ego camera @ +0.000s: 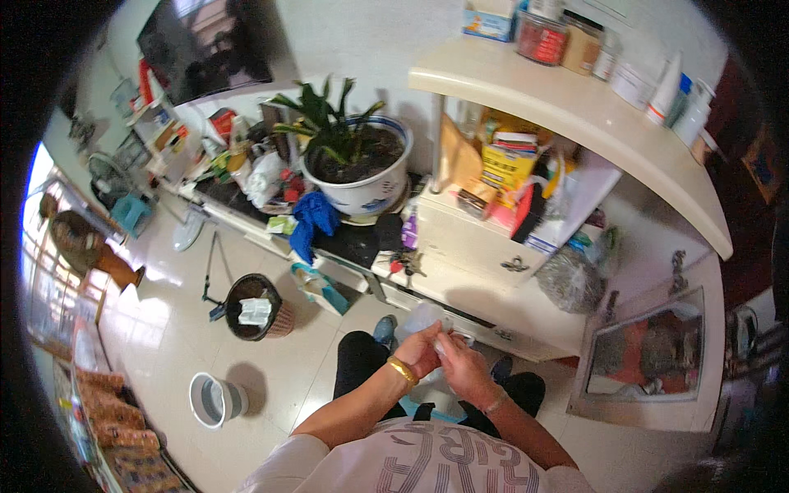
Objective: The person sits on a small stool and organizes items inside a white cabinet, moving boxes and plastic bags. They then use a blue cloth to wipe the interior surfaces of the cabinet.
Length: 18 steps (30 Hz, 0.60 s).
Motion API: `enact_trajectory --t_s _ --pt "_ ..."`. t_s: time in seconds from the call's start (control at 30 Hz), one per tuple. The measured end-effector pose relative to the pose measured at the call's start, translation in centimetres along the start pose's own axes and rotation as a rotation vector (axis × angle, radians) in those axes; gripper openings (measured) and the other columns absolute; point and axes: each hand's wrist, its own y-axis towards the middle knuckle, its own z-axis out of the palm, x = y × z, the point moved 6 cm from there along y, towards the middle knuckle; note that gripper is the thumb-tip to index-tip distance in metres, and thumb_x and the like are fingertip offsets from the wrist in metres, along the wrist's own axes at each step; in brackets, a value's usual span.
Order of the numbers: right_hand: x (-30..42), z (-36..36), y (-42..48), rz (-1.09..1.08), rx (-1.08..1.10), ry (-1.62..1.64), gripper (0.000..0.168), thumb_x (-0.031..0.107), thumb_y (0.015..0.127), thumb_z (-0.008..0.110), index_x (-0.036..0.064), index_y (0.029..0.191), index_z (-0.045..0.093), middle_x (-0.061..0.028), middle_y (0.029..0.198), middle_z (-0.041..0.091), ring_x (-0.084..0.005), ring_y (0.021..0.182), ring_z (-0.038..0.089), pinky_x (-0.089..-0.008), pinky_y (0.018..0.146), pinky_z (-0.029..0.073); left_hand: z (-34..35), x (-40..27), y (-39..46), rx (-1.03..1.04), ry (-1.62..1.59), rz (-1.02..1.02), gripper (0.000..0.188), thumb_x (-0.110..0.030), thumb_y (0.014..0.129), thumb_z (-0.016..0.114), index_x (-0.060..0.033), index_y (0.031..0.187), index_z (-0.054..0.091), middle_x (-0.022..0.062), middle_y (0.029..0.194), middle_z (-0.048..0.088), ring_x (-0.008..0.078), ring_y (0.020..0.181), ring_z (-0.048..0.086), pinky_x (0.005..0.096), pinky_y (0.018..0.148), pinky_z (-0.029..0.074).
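Observation:
My left hand (420, 352), with a gold bracelet at the wrist, meets my right hand (461, 368) in front of my knees. Pinched between the fingers of both is a piece of translucent whitish plastic (422, 317), possibly a bag; part of it is covered by my fingers. Below my hands, between my legs, is something pale and light blue (434, 397), mostly hidden by my forearms. Just beyond the hands runs the front of a low cream cabinet (456, 277), where a bunch of keys (407, 265) lies on the ledge.
To the left on the tiled floor stand a wastebasket (280, 317) and a white bucket (237, 400). A large potted plant (363, 188) and a blue cloth (313, 222) rest on the black counter. At right, a cabinet door (699, 370) hangs open below a curved shelf (555, 86).

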Motion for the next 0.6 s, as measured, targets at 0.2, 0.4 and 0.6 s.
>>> enact_trajectory --t_s 0.2,0.4,0.6 --pt "-1.9 -0.4 -2.9 0.277 -0.053 0.614 0.028 0.001 0.083 0.057 -0.002 0.110 0.058 -0.0113 0.086 0.063 -0.0169 0.064 0.058 -0.0283 0.056 0.047 2.8 -3.1 -1.7 0.082 -0.100 0.180 0.010 -0.015 0.090 0.053 -0.0049 0.093 0.053 0.0044 0.073 0.056 0.0233 0.084 0.059 0.0389 0.086 0.046" --pt "-4.7 -1.7 -3.2 0.620 -0.046 1.099 0.016 0.003 0.087 0.051 -0.002 0.101 0.058 -0.0034 0.070 0.055 -0.0104 0.054 0.048 -0.0274 0.047 0.045 5.4 -4.4 -3.8 0.208 0.321 0.302 0.016 -0.011 0.087 0.059 -0.0041 0.100 0.056 0.0053 0.088 0.061 0.0184 0.089 0.058 0.0336 0.084 0.045" --pt "-6.9 -3.5 -1.3 0.575 0.058 1.179 0.010 0.001 0.082 0.057 -0.003 0.091 0.061 -0.0064 0.072 0.059 -0.0130 0.058 0.054 -0.0303 0.052 0.049 10.1 -4.0 -7.0 0.528 1.391 0.278 0.024 -0.007 0.087 0.056 -0.0031 0.110 0.054 0.0094 0.106 0.057 0.0230 0.104 0.052 0.0366 0.092 0.039"
